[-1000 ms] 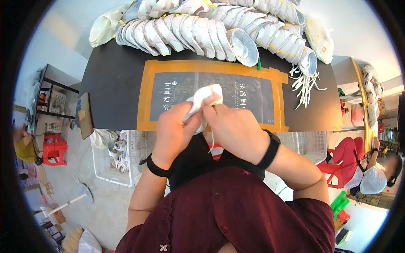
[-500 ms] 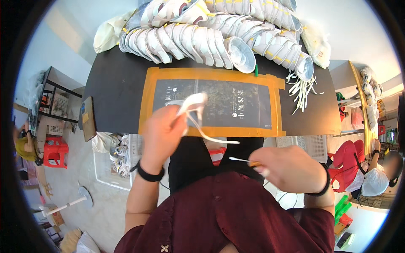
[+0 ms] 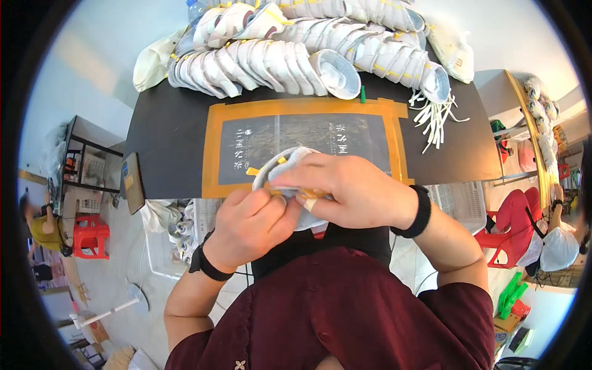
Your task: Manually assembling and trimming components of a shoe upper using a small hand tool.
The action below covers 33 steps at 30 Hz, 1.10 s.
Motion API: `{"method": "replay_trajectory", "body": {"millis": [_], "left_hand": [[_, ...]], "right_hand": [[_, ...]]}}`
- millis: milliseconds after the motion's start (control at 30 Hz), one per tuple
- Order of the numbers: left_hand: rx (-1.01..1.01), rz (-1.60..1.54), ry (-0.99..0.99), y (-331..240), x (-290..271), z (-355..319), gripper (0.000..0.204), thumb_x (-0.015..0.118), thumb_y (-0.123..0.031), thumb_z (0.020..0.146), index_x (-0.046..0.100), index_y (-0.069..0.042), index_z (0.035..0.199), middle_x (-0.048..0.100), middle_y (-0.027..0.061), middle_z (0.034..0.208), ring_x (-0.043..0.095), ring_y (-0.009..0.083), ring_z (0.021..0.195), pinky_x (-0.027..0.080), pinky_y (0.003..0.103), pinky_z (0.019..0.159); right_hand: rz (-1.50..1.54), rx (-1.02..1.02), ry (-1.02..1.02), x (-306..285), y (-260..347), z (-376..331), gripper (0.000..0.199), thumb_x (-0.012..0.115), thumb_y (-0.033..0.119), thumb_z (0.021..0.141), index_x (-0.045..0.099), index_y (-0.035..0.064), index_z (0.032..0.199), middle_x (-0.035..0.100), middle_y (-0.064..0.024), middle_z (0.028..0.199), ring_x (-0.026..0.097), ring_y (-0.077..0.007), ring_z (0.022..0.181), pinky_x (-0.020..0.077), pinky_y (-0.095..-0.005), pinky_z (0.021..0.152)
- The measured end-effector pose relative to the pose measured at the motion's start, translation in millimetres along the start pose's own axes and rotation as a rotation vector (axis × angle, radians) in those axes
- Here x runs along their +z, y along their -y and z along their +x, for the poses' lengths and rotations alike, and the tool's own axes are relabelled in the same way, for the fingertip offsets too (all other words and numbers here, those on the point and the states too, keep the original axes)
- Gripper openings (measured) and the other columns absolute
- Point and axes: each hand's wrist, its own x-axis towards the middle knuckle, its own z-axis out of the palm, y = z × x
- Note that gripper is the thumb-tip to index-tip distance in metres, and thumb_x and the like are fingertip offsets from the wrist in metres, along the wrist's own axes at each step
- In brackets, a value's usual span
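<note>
A: How many hands are busy, and with what?

B: Two bare ones, the left hand and the right hand, on one pale grey-white, curved fabric shoe upper. Two yellow tabs show on it.

A: And the grip?

B: Both are closed on the upper, the left at its near left side, the right folded over its right. It is held up at the near edge of the smooth black worktop, in front of one dark rectangular sheet framed with glossy orange-brown tape.

A: Beyond that?

B: At least three rows of nested, padded grey-white uppers, too overlapped to count singly; one bundle of thin white strips; one flat rectangular phone at the left edge.
</note>
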Motion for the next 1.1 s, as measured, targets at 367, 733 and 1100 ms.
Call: {"method": "replay_trajectory", "body": {"millis": [367, 733, 1100], "left_hand": [[0.041, -0.013, 0.024, -0.4, 2.7, -8.8, 0.023, 0.068, -0.015, 0.068, 0.068, -0.015, 0.091, 0.056, -0.0038, 0.078, 0.055, 0.0121, 0.075, 0.040, 0.025, 0.055], [0.041, 0.070, -0.199, 9.0, 6.9, -25.8, 0.026, 0.068, -0.013, 0.069, 0.066, -0.016, 0.094, 0.054, -0.0021, 0.080, 0.056, 0.0145, 0.075, 0.038, 0.026, 0.054], [0.093, 0.065, -0.235, 6.7, 14.7, -26.7, 0.026, 0.069, -0.014, 0.068, 0.066, -0.017, 0.093, 0.054, -0.0016, 0.084, 0.056, 0.0146, 0.079, 0.038, 0.027, 0.055]], "right_hand": [[-0.457, -0.196, 0.024, -7.2, 5.8, 15.0, 0.020, 0.063, 0.016, 0.082, 0.064, 0.0158, 0.102, 0.059, -0.0093, 0.101, 0.065, -0.0281, 0.075, 0.0542, -0.0394, 0.067], [-0.085, 0.055, 0.053, 3.3, -6.0, -1.5, 0.020, 0.066, 0.010, 0.078, 0.067, 0.0124, 0.098, 0.064, -0.0060, 0.089, 0.064, -0.0306, 0.081, 0.0509, -0.0399, 0.069], [0.011, 0.083, 0.028, 19.2, -15.1, -1.7, 0.020, 0.067, 0.005, 0.079, 0.063, 0.0089, 0.098, 0.063, -0.0086, 0.089, 0.063, -0.0312, 0.083, 0.0501, -0.0383, 0.071]]}}
